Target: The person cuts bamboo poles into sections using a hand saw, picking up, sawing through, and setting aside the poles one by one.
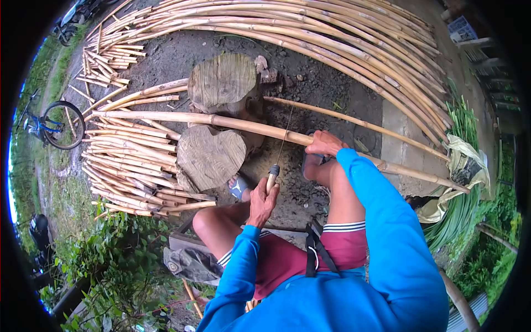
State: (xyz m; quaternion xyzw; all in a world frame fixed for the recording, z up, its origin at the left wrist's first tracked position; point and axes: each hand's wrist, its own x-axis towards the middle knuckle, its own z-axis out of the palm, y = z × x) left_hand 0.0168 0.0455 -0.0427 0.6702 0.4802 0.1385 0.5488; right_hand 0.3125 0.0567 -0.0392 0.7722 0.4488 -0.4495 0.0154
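My left hand (262, 203) is wrapped around the pale wooden handle of a long, thin-bladed hand tool (273, 176). Its blade, seen nearly edge-on, crosses a long bamboo pole (243, 124); whether it is a saw or a knife I cannot make out. Just right of the blade, my right hand (326, 143) grips the same pole from above. The pole passes between two upright wood stumps, the far stump (221, 83) and the near heart-shaped stump (211, 157), and slopes down to the right.
Long bamboo poles (332, 44) arc across the back. Shorter cut pieces (133, 160) are piled left of the stumps. A thinner pole (354, 120) lies beyond my right hand. Green strips (453, 221) and a pale sack (470, 160) are at right; a bicycle (61, 124) stands far left.
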